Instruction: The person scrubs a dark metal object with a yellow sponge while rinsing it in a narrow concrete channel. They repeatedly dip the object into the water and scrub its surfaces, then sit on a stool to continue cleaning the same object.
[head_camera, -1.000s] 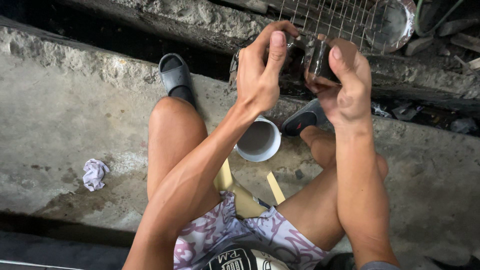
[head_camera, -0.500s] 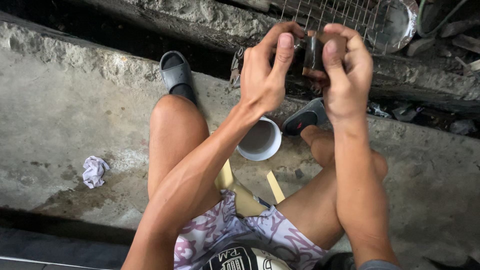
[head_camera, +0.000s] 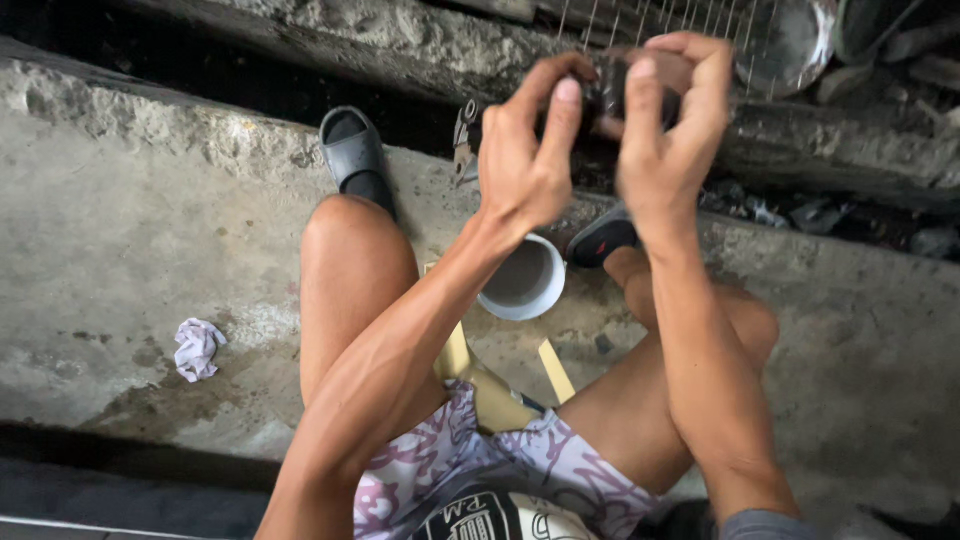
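Rough grey concrete (head_camera: 120, 200) fills most of what you see, stained and pitted, with a dark gutter running along its far edge and a second crumbling concrete ledge (head_camera: 330, 40) beyond that. You sit low on a yellow stool (head_camera: 497, 397), knees bent up, patterned shorts (head_camera: 470, 470) at the bottom of the view. Your 2 feet rest in dark slide sandals: one grey sandal (head_camera: 352, 150) near the gutter, the other (head_camera: 603, 237) partly hidden behind your right forearm.

Between your legs, on the concrete, stands a white cup (head_camera: 522, 281) with murky liquid in it. Up at the top right, a wire grid (head_camera: 690, 20) leans over a round metal dish (head_camera: 790, 45) on the far ledge. A crumpled pale rag (head_camera: 197, 347) lies well apart on the left.

Both hands are raised together above the gutter, in front of the grid. Your left hand (head_camera: 522, 165) has its fingers curled, thumb extended upward, closing on a small dark object (head_camera: 610, 90) held between the hands. Your right hand (head_camera: 668, 140) wraps the same object from the other side, fingers bent over its top. Motion blur hides what the object is. A small metal piece (head_camera: 465, 140) hangs just beside your left hand.
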